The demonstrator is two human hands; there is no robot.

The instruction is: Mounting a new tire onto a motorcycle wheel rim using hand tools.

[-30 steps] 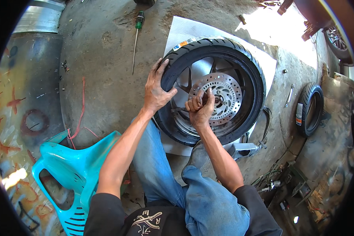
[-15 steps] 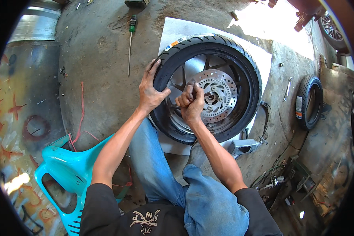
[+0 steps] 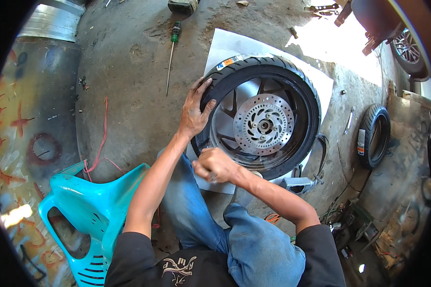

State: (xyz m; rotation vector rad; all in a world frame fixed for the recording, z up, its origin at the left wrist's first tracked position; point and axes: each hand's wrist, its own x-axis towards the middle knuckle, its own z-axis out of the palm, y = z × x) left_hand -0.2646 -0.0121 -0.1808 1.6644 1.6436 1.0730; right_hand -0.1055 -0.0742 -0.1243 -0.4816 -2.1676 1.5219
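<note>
A motorcycle wheel with a black tire (image 3: 301,143) lies on a white sheet (image 3: 225,43), its drilled silver brake disc (image 3: 244,134) facing up. My left hand (image 3: 194,111) rests against the tire's left side, fingers stretched along the tread and thumb spread over the sidewall. Over the wheel's lower left edge, my right hand (image 3: 215,165) is closed in a fist. Something greyish shows by its fingers, too blurred to name. A colored label (image 3: 230,62) sticks to the tread at the upper left.
Left of the wheel lie a green-handled screwdriver (image 3: 171,57) and a turquoise plastic chair (image 3: 81,191). A grey metal tool (image 3: 299,184) touches the sheet's lower right. Further right are a wrench (image 3: 350,119) and another tire (image 3: 365,148). A dark box (image 3: 183,5) stands at the top.
My right hand has moved from beside the brake disc down and left to the wheel's near edge, uncovering the hub. My left hand stays on the tire. The whole view has shifted slightly.
</note>
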